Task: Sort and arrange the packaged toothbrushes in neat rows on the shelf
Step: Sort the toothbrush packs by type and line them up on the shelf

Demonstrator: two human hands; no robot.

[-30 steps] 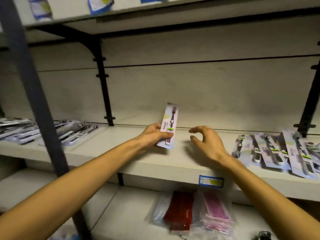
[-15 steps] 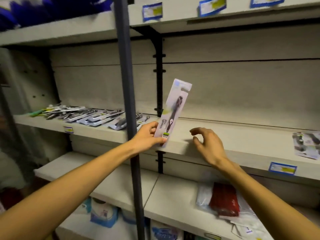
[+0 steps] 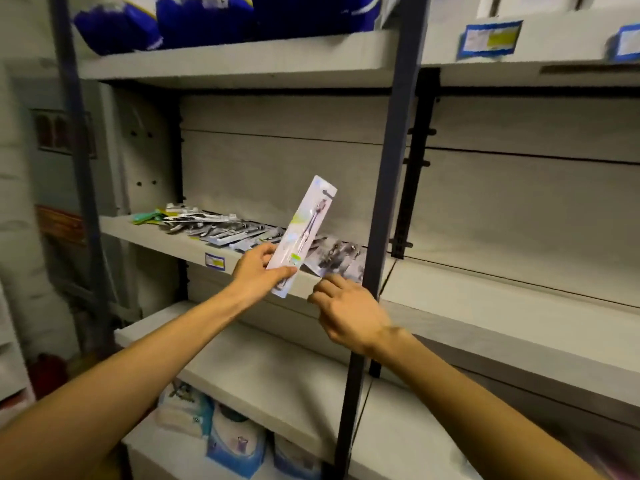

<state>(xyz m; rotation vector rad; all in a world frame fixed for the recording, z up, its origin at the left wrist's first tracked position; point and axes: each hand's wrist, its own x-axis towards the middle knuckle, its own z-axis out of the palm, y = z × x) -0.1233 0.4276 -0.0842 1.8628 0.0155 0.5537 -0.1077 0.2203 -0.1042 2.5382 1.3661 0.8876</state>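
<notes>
**Toothbrush pack heading over to the left bay**

Since the earlier frame the view has swung left, and the left hand (image 3: 258,277) has carried the packaged toothbrush (image 3: 304,233) along, so it now hangs right in front of the row of packaged toothbrushes (image 3: 221,228) lying on the middle shelf (image 3: 166,237). The right hand (image 3: 349,313) has followed too and now sits just beside the pack's lower end, at about 4 o'clock from it.

Grip-wise: thumb and fingers pinch the bottom of the card, and the pack tilts up toward 1 o'clock. I'd guess that low hold keeps the printed face readable, handy for sorting. The right hand's fingers are loosely curled and hold nothing; whether a fingertip touches the shelf edge, can't tell, it's blurry.

The row runs from 10 o'clock toward the dark upright post (image 3: 388,209), fanned and overlapping. Its near end looks like the logical slot. Blue bags (image 3: 194,22) sit on the top shelf.
</notes>
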